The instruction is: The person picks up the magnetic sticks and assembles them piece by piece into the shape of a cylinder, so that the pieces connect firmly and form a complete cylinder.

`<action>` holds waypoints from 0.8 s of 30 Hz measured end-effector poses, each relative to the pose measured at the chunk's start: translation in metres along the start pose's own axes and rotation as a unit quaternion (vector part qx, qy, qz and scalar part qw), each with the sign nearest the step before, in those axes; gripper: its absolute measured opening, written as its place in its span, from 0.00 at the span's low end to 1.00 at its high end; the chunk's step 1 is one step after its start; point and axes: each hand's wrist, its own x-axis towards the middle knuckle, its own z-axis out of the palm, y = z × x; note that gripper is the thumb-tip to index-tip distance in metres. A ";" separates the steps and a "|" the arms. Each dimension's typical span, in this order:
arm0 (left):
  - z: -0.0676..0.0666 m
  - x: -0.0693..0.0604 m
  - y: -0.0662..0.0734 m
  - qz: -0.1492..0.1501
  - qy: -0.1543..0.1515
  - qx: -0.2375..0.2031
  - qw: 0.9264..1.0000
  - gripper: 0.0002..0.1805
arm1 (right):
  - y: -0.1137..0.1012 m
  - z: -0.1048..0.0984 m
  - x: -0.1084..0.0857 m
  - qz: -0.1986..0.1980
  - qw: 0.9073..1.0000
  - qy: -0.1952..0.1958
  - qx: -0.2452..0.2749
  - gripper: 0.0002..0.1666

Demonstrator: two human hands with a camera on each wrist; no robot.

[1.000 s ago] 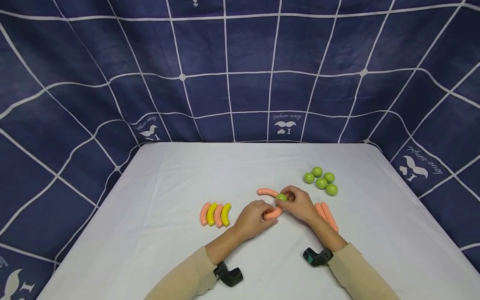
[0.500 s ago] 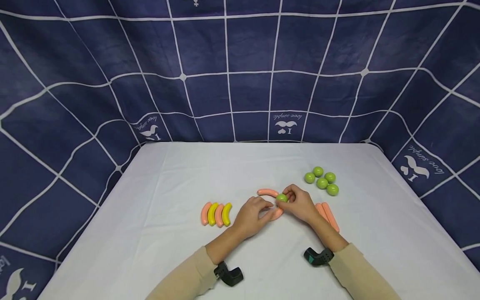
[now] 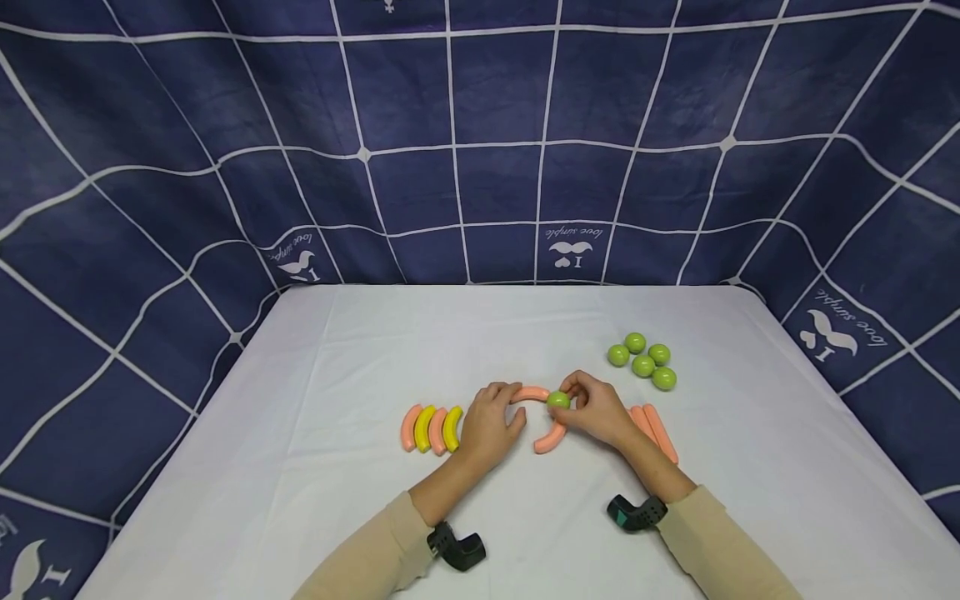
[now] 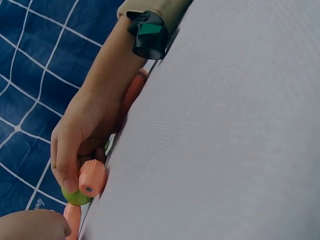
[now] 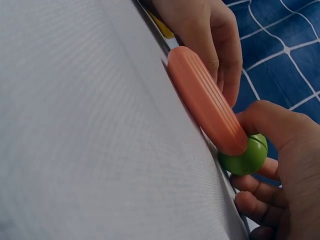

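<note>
My right hand [image 3: 597,408] pinches a shiny green ball [image 3: 558,401] between thumb and fingers. Two curved pink toy sausages meet at that ball: the far sausage [image 3: 532,393] on its left, and the near sausage [image 3: 551,438] below it. The near one appears ridged and touches the ball in the right wrist view. My left hand [image 3: 487,427] touches the left end of the far sausage with extended fingertips, the thumb held apart. In the left wrist view, only part of the left hand [image 4: 34,225] shows at the lower corner.
Left of my left hand, pink toy sausages [image 3: 409,427] alternate with yellow toy bananas [image 3: 423,428] in a row. Several green balls [image 3: 642,366] cluster at the back right. Two more pink sausages [image 3: 660,433] lie beside my right forearm, partly hidden. A white cloth [image 3: 360,350] covers the table.
My left hand has left the near sausage and moved up and left to the far one. The far sausage and the pinched ball have shifted slightly, the ball a little left and down.
</note>
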 end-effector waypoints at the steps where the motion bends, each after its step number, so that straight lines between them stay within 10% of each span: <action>1: 0.000 0.000 0.000 0.000 0.002 -0.001 1.000 0.17 | 0.000 0.000 0.000 -0.005 1.000 -0.001 0.001 0.18; 24: -0.002 0.000 0.002 -0.008 0.044 0.042 0.998 0.08 | -0.002 0.000 -0.002 -0.026 0.999 0.006 0.027 0.17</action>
